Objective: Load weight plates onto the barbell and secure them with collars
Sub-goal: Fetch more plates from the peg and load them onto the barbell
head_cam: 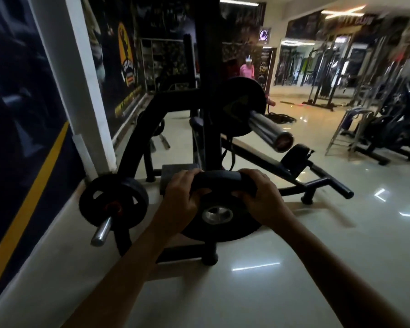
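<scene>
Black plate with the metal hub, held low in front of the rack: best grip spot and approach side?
Grip the plate by its top rim, at the handle cutouts either side of centre, coming from above. It hangs upright with the metal hub facing the camera, so the upper edge is exposed. That is where the left hand and right hand wrap it now.

The plate [219,209] I hold is a black disc with grip slots near its rim and a silver metal hub, its face tilted toward me, low in front of the rack. The barbell [269,127] rests higher up on the rack; its chrome sleeve points toward me and to the right, already carrying one black plate [240,105] seated at the inner end.
</scene>
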Available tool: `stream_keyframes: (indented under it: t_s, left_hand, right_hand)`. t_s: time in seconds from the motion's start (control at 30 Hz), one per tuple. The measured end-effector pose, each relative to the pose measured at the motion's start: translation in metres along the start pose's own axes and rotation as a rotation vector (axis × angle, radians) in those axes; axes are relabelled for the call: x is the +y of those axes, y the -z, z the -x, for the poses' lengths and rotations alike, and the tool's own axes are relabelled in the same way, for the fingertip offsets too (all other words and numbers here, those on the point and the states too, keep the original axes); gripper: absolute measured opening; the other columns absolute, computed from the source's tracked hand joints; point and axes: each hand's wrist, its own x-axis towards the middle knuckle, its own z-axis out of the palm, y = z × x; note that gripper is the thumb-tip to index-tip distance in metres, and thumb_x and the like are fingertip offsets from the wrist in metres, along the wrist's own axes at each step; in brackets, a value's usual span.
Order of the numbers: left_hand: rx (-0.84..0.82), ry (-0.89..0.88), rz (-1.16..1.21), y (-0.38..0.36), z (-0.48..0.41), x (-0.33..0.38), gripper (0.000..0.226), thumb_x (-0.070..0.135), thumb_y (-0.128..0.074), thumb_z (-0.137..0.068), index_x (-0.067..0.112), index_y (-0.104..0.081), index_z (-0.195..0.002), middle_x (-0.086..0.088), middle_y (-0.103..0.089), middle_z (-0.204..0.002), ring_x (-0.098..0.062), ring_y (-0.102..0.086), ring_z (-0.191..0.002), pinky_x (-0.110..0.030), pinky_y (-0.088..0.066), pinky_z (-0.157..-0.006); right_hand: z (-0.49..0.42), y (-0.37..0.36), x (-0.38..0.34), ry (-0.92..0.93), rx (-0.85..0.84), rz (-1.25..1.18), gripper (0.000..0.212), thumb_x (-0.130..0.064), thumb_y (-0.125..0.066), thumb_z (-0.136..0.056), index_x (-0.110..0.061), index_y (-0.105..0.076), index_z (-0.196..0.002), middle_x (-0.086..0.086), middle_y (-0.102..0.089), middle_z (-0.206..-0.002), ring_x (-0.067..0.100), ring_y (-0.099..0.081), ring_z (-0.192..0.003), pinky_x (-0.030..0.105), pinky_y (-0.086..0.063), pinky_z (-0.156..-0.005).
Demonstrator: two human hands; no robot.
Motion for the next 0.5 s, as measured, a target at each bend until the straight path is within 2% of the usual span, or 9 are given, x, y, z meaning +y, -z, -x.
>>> stream_keyframes:
  t_s: [0.07, 0.17, 0.2, 0.3, 0.4, 0.5]
  left_hand:
    - [0.021, -0.052, -0.011, -0.009, -0.017, 0.030, 0.048, 0.028, -0.052, -0.080, 0.000, -0.050, -0.120, -0.019, -0.056, -0.113, -0.031, -0.050, -0.109, -0.028, -0.034, -0.092]
    - [0.034, -0.116, -0.025, -0.019, -0.043, 0.068, 0.049, 0.028, -0.049, -0.080, 0.001, -0.049, -0.121, -0.020, -0.055, -0.114, -0.032, -0.049, -0.108, -0.032, -0.036, -0.092]
    - [0.040, -0.131, -0.026, -0.023, -0.053, 0.078, 0.050, 0.029, -0.048, -0.080, 0.001, -0.049, -0.121, -0.021, -0.054, -0.114, -0.031, -0.049, -0.108, -0.034, -0.036, -0.092]
    - [0.076, -0.170, -0.047, -0.034, -0.084, 0.101, 0.047, 0.028, -0.050, -0.081, 0.002, -0.050, -0.120, -0.021, -0.056, -0.112, -0.031, -0.050, -0.106, -0.033, -0.036, -0.090]
    - [0.080, -0.188, -0.064, -0.043, -0.114, 0.118, 0.038, 0.017, -0.057, -0.086, 0.002, -0.049, -0.120, -0.022, -0.055, -0.113, -0.032, -0.050, -0.107, -0.029, -0.034, -0.090]
    - [0.076, -0.184, -0.086, -0.048, -0.139, 0.127, 0.039, 0.018, -0.055, -0.087, 0.001, -0.049, -0.121, -0.024, -0.054, -0.113, -0.034, -0.050, -0.108, -0.034, -0.037, -0.092]
  right_hand:
    - [-0.004, 0.033, 0.002, 0.028, 0.040, 0.007, 0.041, -0.002, -0.068, -0.074, -0.003, -0.055, -0.113, 0.017, -0.058, -0.107, 0.025, -0.052, -0.098, 0.032, -0.043, -0.083]
    - [-0.014, 0.079, 0.006, 0.071, 0.067, 0.039, 0.043, -0.001, -0.067, -0.076, -0.002, -0.052, -0.116, 0.016, -0.057, -0.110, 0.018, -0.050, -0.098, 0.020, -0.041, -0.081]
    - [-0.018, 0.092, 0.008, 0.080, 0.073, 0.045, 0.044, -0.002, -0.066, -0.077, -0.003, -0.051, -0.118, 0.017, -0.056, -0.112, 0.020, -0.051, -0.099, 0.021, -0.042, -0.082]
    - [-0.036, 0.124, 0.013, 0.084, 0.108, 0.068, 0.047, -0.003, -0.066, -0.077, -0.003, -0.050, -0.120, 0.020, -0.057, -0.115, 0.029, -0.053, -0.106, 0.037, -0.046, -0.088]
    - [-0.061, 0.146, 0.019, 0.062, 0.132, 0.071, 0.047, -0.002, -0.066, -0.077, -0.002, -0.050, -0.120, 0.020, -0.058, -0.116, 0.027, -0.053, -0.105, 0.034, -0.042, -0.088]
    - [-0.083, 0.160, 0.026, 0.039, 0.095, 0.047, 0.045, -0.001, -0.065, -0.077, -0.002, -0.051, -0.120, 0.019, -0.059, -0.115, 0.023, -0.053, -0.101, 0.033, -0.043, -0.087]
